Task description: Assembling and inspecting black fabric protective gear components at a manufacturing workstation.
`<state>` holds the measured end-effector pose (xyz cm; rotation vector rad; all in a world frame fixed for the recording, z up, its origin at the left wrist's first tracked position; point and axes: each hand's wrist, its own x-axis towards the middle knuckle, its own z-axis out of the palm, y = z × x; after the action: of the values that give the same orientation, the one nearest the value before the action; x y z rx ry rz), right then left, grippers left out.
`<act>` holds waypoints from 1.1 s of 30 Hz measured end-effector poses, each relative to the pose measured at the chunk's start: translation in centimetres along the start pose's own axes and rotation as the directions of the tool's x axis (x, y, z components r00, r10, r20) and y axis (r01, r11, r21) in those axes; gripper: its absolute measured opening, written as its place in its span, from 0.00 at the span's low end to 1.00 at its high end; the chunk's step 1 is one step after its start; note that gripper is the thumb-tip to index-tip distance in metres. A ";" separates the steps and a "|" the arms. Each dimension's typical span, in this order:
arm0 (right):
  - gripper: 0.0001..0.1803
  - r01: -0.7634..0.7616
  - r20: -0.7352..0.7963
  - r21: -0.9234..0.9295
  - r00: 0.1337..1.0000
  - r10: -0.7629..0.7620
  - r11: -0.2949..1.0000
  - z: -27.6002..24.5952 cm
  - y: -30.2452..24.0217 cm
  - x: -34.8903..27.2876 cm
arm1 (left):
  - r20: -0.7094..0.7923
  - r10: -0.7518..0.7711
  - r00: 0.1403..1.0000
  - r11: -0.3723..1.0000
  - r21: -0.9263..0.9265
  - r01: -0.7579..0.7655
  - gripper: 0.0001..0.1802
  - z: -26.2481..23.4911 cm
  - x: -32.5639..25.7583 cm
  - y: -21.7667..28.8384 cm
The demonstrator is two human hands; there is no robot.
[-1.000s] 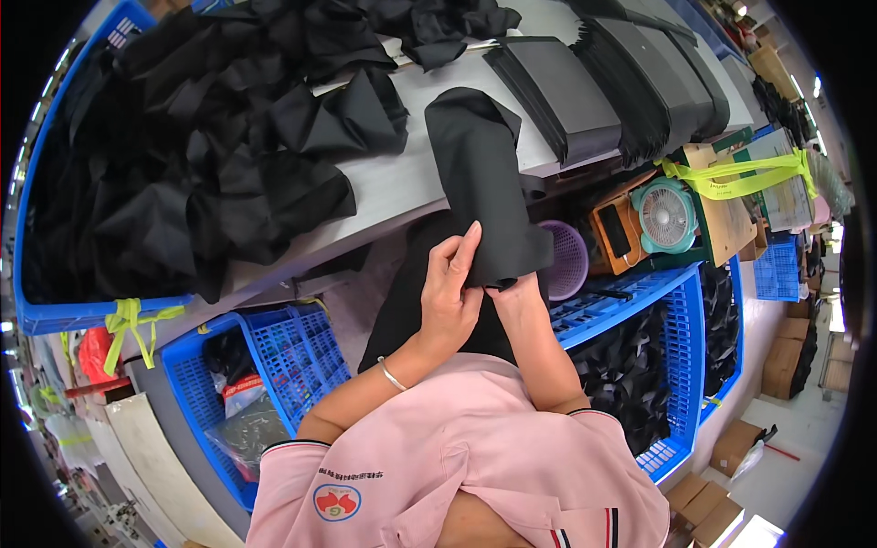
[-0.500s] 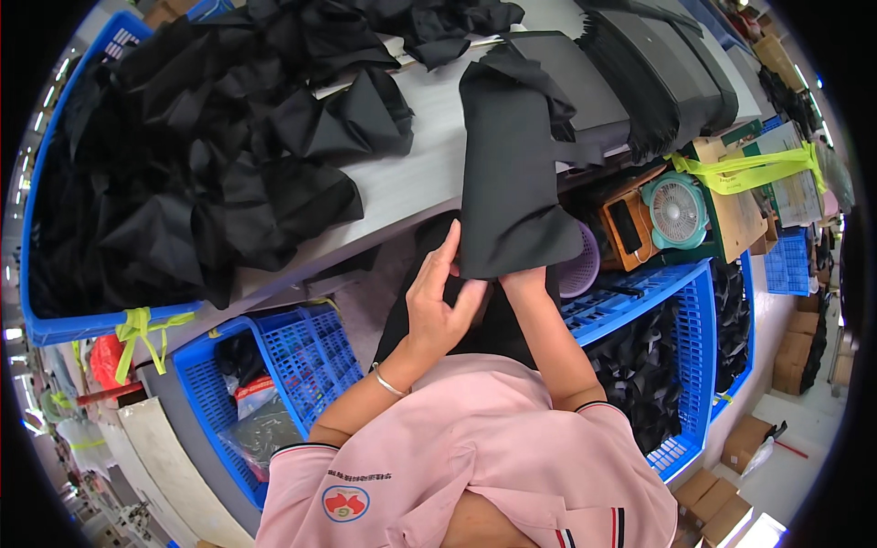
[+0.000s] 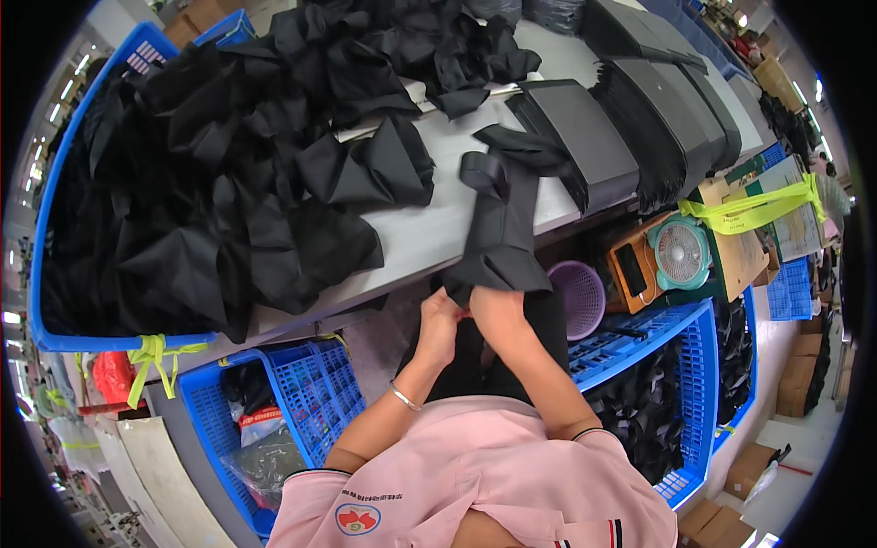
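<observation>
A piece of black fabric (image 3: 502, 260) stretches from my lap up over the near table edge, its far end curled into a loop. At its near edge my right hand (image 3: 499, 315) is closed on the fabric, with the fingertips partly hidden. Close beside it, my left hand (image 3: 438, 327) is closed, its fingers pinched at the fabric's left corner. A tiny reddish spot shows between the hands, too small to name.
Crumpled black fabric (image 3: 210, 192) fills a blue-rimmed crate and spreads across the table (image 3: 416, 233). Stacks of flat black pieces (image 3: 585, 132) stand at the far right. Blue baskets (image 3: 315, 393) flank me; a purple basket (image 3: 578, 301) and green fan (image 3: 681, 251) are right.
My left hand has gone from open beside the fabric to closed at its edge. The fabric, spread wide before, is now narrower and bunched, its far end curled. The view has shifted slightly.
</observation>
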<state>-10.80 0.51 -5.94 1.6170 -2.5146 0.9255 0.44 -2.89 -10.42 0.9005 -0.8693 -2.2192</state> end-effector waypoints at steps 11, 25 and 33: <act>0.20 0.164 0.209 -0.269 0.972 -0.109 0.949 7.1 5.8 -0.3 | 0.177 -0.144 0.974 0.962 0.257 0.095 0.11 -1.4 1.3 -3.3; 0.30 0.429 0.147 0.027 0.892 -0.428 0.903 3.1 11.7 3.0 | 0.131 0.127 0.983 0.985 0.101 -0.141 0.29 0.6 5.9 9.1; 0.31 0.390 0.271 0.308 0.839 -0.473 0.868 0.5 16.2 3.3 | 0.353 -0.157 0.922 0.988 0.057 0.146 0.12 -0.1 9.8 13.3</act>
<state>-25.73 2.24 -12.88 2.4823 -2.0972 0.9887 -1.76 -18.08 -4.26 0.5996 -1.0270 -2.5610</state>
